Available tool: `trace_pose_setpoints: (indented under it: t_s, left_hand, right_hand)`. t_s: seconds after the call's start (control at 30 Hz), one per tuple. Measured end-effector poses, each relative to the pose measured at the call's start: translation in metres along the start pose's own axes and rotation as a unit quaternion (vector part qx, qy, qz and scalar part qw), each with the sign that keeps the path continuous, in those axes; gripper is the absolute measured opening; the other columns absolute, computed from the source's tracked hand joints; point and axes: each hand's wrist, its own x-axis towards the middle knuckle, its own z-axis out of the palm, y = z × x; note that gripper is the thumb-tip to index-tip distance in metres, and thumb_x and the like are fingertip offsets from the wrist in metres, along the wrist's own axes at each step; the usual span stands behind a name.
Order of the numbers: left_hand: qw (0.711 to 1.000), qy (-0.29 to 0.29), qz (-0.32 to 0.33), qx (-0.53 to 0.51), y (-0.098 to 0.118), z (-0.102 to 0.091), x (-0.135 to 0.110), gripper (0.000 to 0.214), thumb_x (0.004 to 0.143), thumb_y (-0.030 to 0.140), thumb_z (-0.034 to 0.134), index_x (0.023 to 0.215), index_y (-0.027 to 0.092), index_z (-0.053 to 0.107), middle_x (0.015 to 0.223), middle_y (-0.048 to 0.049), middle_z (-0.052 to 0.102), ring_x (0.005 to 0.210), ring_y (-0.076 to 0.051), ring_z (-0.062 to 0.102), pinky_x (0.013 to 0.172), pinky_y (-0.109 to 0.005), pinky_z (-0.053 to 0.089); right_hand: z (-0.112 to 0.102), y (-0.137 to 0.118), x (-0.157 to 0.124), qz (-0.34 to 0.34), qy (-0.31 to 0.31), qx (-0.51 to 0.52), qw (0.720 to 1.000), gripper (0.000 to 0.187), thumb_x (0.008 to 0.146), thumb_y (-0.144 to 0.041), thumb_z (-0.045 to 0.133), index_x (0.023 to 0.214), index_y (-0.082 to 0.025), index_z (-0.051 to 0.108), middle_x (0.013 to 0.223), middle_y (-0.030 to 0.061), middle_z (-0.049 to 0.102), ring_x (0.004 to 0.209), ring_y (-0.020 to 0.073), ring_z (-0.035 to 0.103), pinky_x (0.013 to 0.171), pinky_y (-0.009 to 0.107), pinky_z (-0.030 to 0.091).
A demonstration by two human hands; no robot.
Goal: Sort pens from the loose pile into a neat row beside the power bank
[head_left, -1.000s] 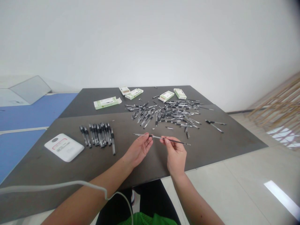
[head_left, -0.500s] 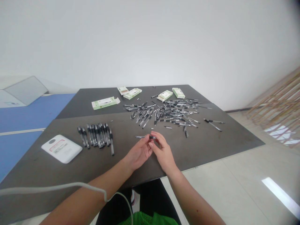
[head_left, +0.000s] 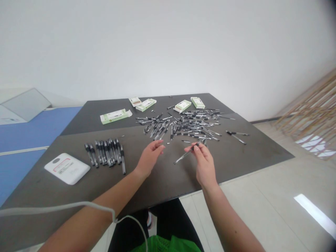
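Observation:
My right hand (head_left: 203, 157) is shut on a slim black-and-clear pen (head_left: 187, 153), which slants from its fingertips down to the left. My left hand (head_left: 149, 157) holds nothing, its fingers loosely apart, and hovers just below a large loose heap of similar pens and pen parts (head_left: 178, 127). To the left of that hand, a row of several pens (head_left: 106, 153) lies side by side on the dark grey table (head_left: 162, 178).
A white digital scale (head_left: 67, 168) sits at the table's left. Several pale green pen boxes (head_left: 114, 116) lie along the far side, and a few loose pens (head_left: 236, 137) lie at the right. A grey cable (head_left: 78, 206) crosses my left forearm.
My hands have moved apart. The left has let go and shifted left, while the right has moved right and farther out, carrying the pen, now tilted.

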Motion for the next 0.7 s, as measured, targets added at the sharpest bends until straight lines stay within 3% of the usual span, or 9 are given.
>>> trace_pose_setpoints:
  t_s: [0.07,0.13,0.2,0.27,0.4,0.5,0.57,0.63,0.7]
  left_hand:
    - [0.964,-0.034,0.116,0.238,-0.001,0.001,0.023,0.02,0.08,0.03,0.058,0.094,0.02,0.068,0.091,-0.0055,0.068,0.086,-0.019,0.06,0.085,-0.032,0.043]
    - [0.886,-0.079,0.183,0.419,-0.004,0.007,0.042,0.02,0.083,0.027,0.053,0.09,0.018,0.069,0.094,-0.009,0.067,0.094,-0.022,0.059,0.088,-0.033,0.041]
    - [0.825,-0.097,0.2,0.519,-0.007,0.014,0.053,0.023,0.085,0.024,0.049,0.088,0.015,0.069,0.096,-0.0131,0.065,0.097,-0.024,0.058,0.089,-0.035,0.041]
    - [0.805,-0.097,0.193,0.553,-0.009,0.022,0.059,0.022,0.085,0.018,0.047,0.084,0.012,0.069,0.094,-0.0165,0.064,0.097,-0.026,0.059,0.087,-0.037,0.041]
    - [0.813,-0.092,0.183,0.545,-0.005,0.027,0.064,0.021,0.081,0.01,0.047,0.078,0.011,0.067,0.09,-0.0179,0.064,0.095,-0.027,0.06,0.085,-0.037,0.042]
    - [0.836,-0.091,0.181,0.51,0.005,0.022,0.055,0.016,0.081,0.019,0.051,0.08,0.014,0.067,0.086,-0.0124,0.065,0.089,-0.023,0.061,0.083,-0.034,0.043]
    - [0.912,-0.092,0.146,0.371,0.012,0.015,0.041,0.016,0.08,0.027,0.055,0.082,0.016,0.066,0.082,-0.0068,0.066,0.082,-0.02,0.061,0.079,-0.031,0.045]
    - [0.987,-0.093,0.072,0.111,0.018,0.006,0.021,0.016,0.079,0.032,0.059,0.085,0.018,0.064,0.081,-0.0028,0.066,0.079,-0.016,0.061,0.079,-0.029,0.047]
    - [0.989,-0.081,-0.004,-0.127,0.022,-0.005,0.001,0.015,0.077,0.03,0.064,0.087,0.019,0.062,0.085,-0.0004,0.066,0.08,-0.012,0.061,0.081,-0.027,0.048]
  right_hand:
    - [-0.007,0.003,0.005,0.01,-0.028,-0.053,0.998,0.024,0.088,-0.037,0.048,0.099,-0.019,0.06,0.08,0.0023,0.065,0.085,0.0175,0.059,0.089,0.036,0.04]
    - [-0.009,0.007,0.005,0.021,-0.053,-0.097,0.994,0.026,0.088,-0.038,0.047,0.1,-0.02,0.061,0.077,0.0011,0.062,0.082,0.0168,0.057,0.086,0.033,0.04]
    - [-0.009,0.01,0.001,0.029,-0.068,-0.126,0.989,0.027,0.088,-0.039,0.046,0.1,-0.02,0.062,0.076,0.0007,0.06,0.08,0.0163,0.056,0.083,0.031,0.04]
    - [-0.007,0.012,-0.005,0.032,-0.075,-0.14,0.987,0.029,0.088,-0.04,0.046,0.1,-0.02,0.062,0.075,0.0005,0.059,0.08,0.0163,0.056,0.081,0.03,0.041]
    - [-0.007,0.011,-0.012,0.039,-0.086,-0.148,0.985,0.03,0.088,-0.04,0.045,0.099,-0.019,0.063,0.073,0.0006,0.059,0.077,0.0162,0.056,0.077,0.029,0.042]
    - [-0.007,0.008,-0.014,0.041,-0.099,-0.151,0.983,0.029,0.088,-0.038,0.044,0.098,-0.019,0.063,0.07,0.0002,0.058,0.072,0.0156,0.056,0.072,0.028,0.042]
    - [-0.003,0.006,-0.012,0.043,-0.115,-0.142,0.982,0.029,0.088,-0.037,0.044,0.099,-0.018,0.063,0.069,-0.0001,0.057,0.069,0.0148,0.055,0.07,0.027,0.043]
    - [0.005,0.005,-0.007,0.039,-0.144,-0.129,0.98,0.028,0.089,-0.036,0.043,0.1,-0.019,0.063,0.069,-0.0002,0.057,0.065,0.014,0.054,0.067,0.027,0.043]
    - [0.018,0.003,0.001,0.025,-0.182,-0.12,0.976,0.028,0.089,-0.036,0.043,0.1,-0.019,0.063,0.07,0.0,0.057,0.063,0.0134,0.053,0.064,0.026,0.043]
